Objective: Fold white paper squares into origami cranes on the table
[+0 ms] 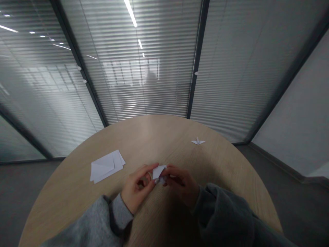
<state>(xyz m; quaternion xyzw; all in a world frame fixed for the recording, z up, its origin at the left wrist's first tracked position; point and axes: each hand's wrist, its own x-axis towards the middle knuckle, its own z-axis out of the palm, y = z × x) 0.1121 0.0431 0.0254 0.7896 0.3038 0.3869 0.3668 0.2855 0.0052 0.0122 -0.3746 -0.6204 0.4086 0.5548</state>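
Note:
A small folded piece of white paper [158,172] is held between both hands above the near middle of the table. My left hand [140,185] pinches its left side, thumb below and index finger above. On the other side, the fingers of my right hand [181,181] close on its right edge and partly cover it. A finished paper crane [197,141] with spread wings stands farther back to the right. To the left of my left hand lie several loose sheets of white paper [106,166], overlapping one another.
The round wooden table [154,137] has its curved far edge close to a glass partition with blinds [154,92]. Dark frame posts divide the glass. A white wall [298,120] rises at the right, above the dark floor [272,164].

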